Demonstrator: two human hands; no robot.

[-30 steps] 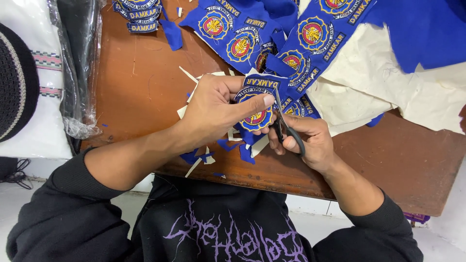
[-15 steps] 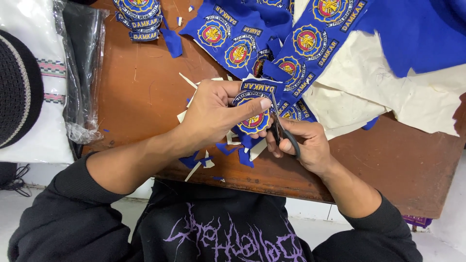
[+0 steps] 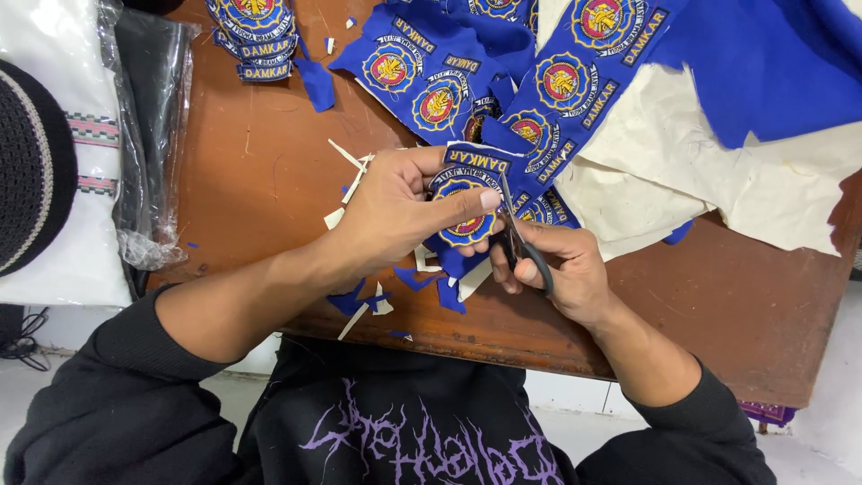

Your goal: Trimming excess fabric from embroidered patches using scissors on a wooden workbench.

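Observation:
My left hand pinches a round embroidered patch on blue cloth, thumb pressed on its right side. My right hand grips black-handled scissors, whose blades point up along the patch's right edge. The patch still hangs from a long strip of blue fabric carrying several more round patches, which runs up and to the right across the brown wooden table.
A stack of cut patches lies at the table's far left. Blue and white offcuts litter the near edge. Cream backing cloth and plain blue cloth cover the right. A black plastic-wrapped item and dark cap sit left.
Both hands have stayed on the patch; the scissors have edged a little further up along its right side. The view has shifted slightly.

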